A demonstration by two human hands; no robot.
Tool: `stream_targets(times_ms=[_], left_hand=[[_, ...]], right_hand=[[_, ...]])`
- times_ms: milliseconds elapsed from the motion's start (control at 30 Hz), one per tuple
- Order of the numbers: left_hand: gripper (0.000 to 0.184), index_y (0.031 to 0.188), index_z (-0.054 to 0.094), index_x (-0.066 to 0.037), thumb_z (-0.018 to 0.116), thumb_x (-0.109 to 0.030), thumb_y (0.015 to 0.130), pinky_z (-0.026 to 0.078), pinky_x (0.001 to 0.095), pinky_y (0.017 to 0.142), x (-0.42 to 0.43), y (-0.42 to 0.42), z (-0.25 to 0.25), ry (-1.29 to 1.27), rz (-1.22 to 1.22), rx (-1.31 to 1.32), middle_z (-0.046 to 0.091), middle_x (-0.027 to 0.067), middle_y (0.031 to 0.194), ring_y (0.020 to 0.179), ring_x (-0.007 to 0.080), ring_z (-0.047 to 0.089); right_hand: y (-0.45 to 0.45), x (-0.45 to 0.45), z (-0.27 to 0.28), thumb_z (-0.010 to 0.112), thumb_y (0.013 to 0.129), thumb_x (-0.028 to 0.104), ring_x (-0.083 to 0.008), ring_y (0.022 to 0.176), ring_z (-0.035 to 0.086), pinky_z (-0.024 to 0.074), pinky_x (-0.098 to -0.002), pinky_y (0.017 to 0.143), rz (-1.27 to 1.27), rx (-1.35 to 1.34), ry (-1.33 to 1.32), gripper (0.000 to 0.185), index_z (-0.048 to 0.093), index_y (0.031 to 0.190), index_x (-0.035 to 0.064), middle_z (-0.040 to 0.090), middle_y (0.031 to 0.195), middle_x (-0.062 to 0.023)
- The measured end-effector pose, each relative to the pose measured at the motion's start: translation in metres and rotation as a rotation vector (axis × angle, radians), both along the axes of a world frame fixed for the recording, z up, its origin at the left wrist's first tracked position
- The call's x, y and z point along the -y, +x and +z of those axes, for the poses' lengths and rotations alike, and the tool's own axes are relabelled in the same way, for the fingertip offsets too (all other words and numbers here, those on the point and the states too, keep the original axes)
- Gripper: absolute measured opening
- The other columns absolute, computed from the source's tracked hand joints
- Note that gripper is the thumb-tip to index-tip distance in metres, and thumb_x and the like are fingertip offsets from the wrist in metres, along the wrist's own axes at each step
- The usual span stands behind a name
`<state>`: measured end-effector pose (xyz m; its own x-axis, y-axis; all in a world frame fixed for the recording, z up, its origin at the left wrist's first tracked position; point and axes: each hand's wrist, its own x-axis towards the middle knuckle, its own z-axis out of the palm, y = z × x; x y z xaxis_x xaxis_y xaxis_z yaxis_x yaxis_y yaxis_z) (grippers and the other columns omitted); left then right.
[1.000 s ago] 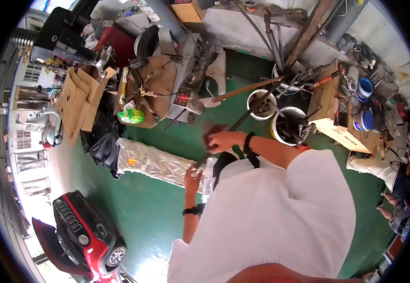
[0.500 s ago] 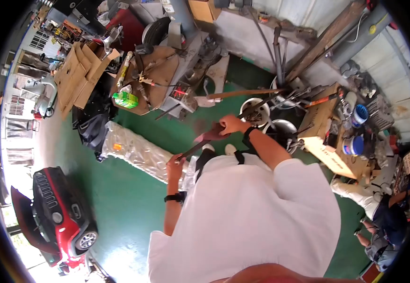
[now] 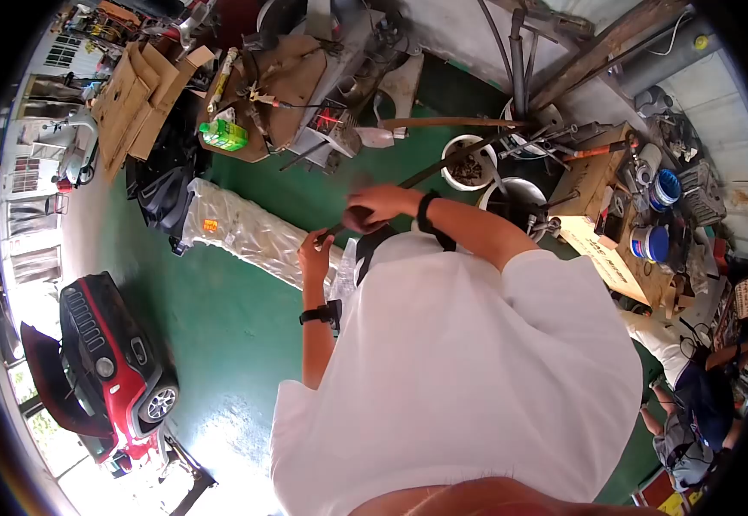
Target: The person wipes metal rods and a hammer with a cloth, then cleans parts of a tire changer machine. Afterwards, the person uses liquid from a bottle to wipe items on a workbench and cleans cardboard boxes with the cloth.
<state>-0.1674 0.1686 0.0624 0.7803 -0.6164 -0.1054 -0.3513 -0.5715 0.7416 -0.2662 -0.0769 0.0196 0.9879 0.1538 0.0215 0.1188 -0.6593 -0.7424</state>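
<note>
My left hand (image 3: 315, 255) is closed around the near end of a long dark bar (image 3: 430, 172), which slants away to the upper right, past a white bucket of small brown pieces (image 3: 469, 163). Farther up the bar, close to my left hand, my right hand (image 3: 376, 203) is closed over a bunched reddish-brown rag (image 3: 357, 220) pressed against it. Motion blurs these fingers slightly. The bar's far end meets a cluster of rods and tools, so its tip is hard to make out.
A plastic-wrapped long package (image 3: 245, 232) lies on the green floor at left, near a black-and-red toy car (image 3: 116, 370). A cluttered bench (image 3: 292, 103) holds a green bottle (image 3: 223, 134). At right are a wooden crate (image 3: 602, 249), blue-rimmed tubs (image 3: 649, 243) and other people (image 3: 705, 396).
My right hand and the rag have slid down the bar towards my left hand. My left hand keeps its hold, and the view has shifted slightly.
</note>
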Motion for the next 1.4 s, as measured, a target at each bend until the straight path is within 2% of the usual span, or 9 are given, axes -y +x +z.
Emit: stream_targets(times_ms=[233,333,533,600,700,900,1167,1333,1400], left_hand=[[0.025,0.101,0.067,-0.005,0.074,-0.017,0.08,0.052,0.0351,0.068,0.002,0.002,0.002,0.005,-0.017,0.055,0.07,0.0118,0.088,0.076,0.0244,0.068],[0.026,0.102,0.067,-0.006,0.074,-0.02,0.081,0.052,0.0349,0.067,0.002,0.004,0.001,0.028,-0.009,0.024,0.071,0.0116,0.089,0.073,0.0248,0.067],[0.028,0.103,0.067,-0.006,0.074,-0.023,0.081,0.051,0.0348,0.067,0.003,0.005,0.004,0.05,-0.003,-0.003,0.071,0.0114,0.089,0.073,0.0249,0.067],[0.028,0.103,0.067,-0.006,0.074,-0.023,0.081,0.052,0.035,0.067,0.001,0.003,0.003,0.043,-0.004,-0.021,0.071,0.0113,0.088,0.073,0.0247,0.067],[0.027,0.102,0.067,-0.005,0.074,-0.021,0.082,0.052,0.0354,0.068,0.009,0.016,0.002,0.053,0.024,-0.005,0.07,0.0115,0.088,0.074,0.024,0.067],[0.027,0.104,0.064,-0.005,0.073,-0.018,0.082,0.051,0.0368,0.072,0.024,0.038,-0.009,0.047,0.063,0.038,0.07,0.0124,0.09,0.08,0.0269,0.067],[0.026,0.099,0.066,-0.004,0.075,-0.016,0.078,0.05,0.0372,0.074,0.034,0.063,-0.003,0.049,0.017,0.062,0.07,0.0134,0.093,0.083,0.0285,0.067],[0.028,0.102,0.066,-0.006,0.075,-0.017,0.077,0.05,0.0375,0.073,0.037,0.072,-0.015,-0.019,-0.001,-0.008,0.07,0.0129,0.092,0.082,0.0277,0.068],[0.028,0.102,0.066,-0.007,0.075,-0.018,0.077,0.051,0.0376,0.072,0.038,0.074,-0.016,0.018,0.002,0.008,0.07,0.0126,0.091,0.081,0.0272,0.068]], right_hand=[[0.013,-0.032,0.038,0.071,0.07,0.019,-0.0343,0.097,0.059,0.0485,-0.0444,0.079,0.015,0.006,-0.099,0.064,0.047,0.129,0.0126,0.055,0.113,-0.0143],[-0.004,-0.003,0.014,0.073,0.066,0.019,-0.0371,0.099,0.059,0.049,-0.0467,0.078,0.023,0.066,0.004,0.066,0.046,0.126,0.0126,0.056,0.111,-0.0141],[-0.077,0.095,-0.073,0.065,0.07,0.01,-0.0381,0.094,0.059,0.0481,-0.047,0.077,-0.437,0.183,-0.085,0.031,0.055,0.1,0.0064,0.061,0.097,-0.0181],[-0.096,0.112,-0.07,0.065,0.069,0.011,-0.0424,0.088,0.06,0.0479,-0.0504,0.075,-0.771,-0.201,-0.116,0.033,0.052,0.099,0.0051,0.062,0.092,-0.0214],[-0.099,0.105,-0.092,0.064,0.068,0.013,-0.0442,0.087,0.06,0.0474,-0.053,0.076,-0.67,-0.102,-0.037,0.04,0.051,0.106,0.0042,0.063,0.091,-0.0241],[-0.07,0.093,-0.063,0.06,0.072,0.012,-0.0448,0.09,0.059,0.0467,-0.0525,0.075,-0.499,0.003,0.049,0.043,0.05,0.114,0.0043,0.062,0.094,-0.0249],[-0.099,0.155,-0.016,0.054,0.077,0.005,-0.0453,0.104,0.053,0.044,-0.0489,0.087,-1.29,0.247,0.045,0.04,0.052,0.117,0.0034,0.059,0.108,-0.0226],[-0.06,0.154,-0.003,0.057,0.074,0.002,-0.0385,0.102,0.059,0.0464,-0.0431,0.089,-1.305,0.433,-0.019,0.038,0.057,0.112,0.0034,0.062,0.107,-0.02],[-0.033,0.132,0.034,0.059,0.074,0.003,-0.0383,0.1,0.06,0.0468,-0.0428,0.088,-1.107,0.449,0.187,0.04,0.057,0.113,0.0033,0.062,0.104,-0.0193]])
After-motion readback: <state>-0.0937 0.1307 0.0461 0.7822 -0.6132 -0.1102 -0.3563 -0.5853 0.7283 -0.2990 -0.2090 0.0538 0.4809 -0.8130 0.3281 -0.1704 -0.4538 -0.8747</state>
